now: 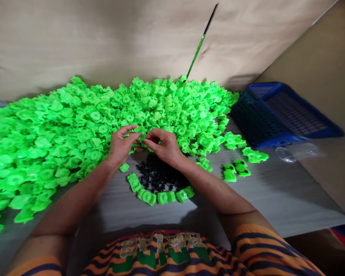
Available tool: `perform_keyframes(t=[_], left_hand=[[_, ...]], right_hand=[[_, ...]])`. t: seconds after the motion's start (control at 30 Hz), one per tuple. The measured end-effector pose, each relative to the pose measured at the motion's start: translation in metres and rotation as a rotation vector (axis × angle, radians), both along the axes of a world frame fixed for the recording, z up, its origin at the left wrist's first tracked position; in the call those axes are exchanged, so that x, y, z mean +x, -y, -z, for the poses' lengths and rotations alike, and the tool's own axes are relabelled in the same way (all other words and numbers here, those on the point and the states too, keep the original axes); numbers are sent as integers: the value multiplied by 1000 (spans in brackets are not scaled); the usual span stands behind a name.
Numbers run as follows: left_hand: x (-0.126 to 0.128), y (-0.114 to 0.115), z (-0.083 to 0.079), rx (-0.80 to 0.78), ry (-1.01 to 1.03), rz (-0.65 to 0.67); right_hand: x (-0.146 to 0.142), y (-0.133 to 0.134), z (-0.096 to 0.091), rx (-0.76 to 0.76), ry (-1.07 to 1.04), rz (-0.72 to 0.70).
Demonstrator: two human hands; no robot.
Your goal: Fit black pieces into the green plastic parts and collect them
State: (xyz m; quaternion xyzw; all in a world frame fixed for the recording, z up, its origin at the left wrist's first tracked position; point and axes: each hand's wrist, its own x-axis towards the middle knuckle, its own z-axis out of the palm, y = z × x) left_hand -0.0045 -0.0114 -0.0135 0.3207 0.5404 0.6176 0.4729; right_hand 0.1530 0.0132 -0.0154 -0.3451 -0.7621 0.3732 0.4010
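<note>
My left hand [121, 145] pinches a small bright green plastic toy car body [141, 132] between thumb and fingers, in front of the big heap. Close beside it, my right hand [165, 145] is closed in a pinch at the piece's right edge; what its fingertips hold is too small to make out. Under my hands lies a pile of small black plastic parts [158, 174]. Several green toy car bodies [166, 197] form a curved row along the near side of that pile. One small green piece [124, 167] lies below my left wrist.
A large heap of green plastic pieces [83, 126] covers the back and left of the grey table [276, 199]. At right stand a blue basket [264, 115], a clear plastic piece [285, 154] and green pieces with black parts [241, 168]. A thin stick [201, 42] rises behind the heap.
</note>
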Motion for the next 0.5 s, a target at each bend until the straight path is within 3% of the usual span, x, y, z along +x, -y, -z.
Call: perform_keyframes(t=[0.23, 0.5], left_hand=[[2, 2, -3, 12, -51, 3], [3, 4, -7, 29, -51, 19]], right_hand=[[-1, 2, 3, 183, -21, 44], [-2, 4, 2, 204, 4, 94]])
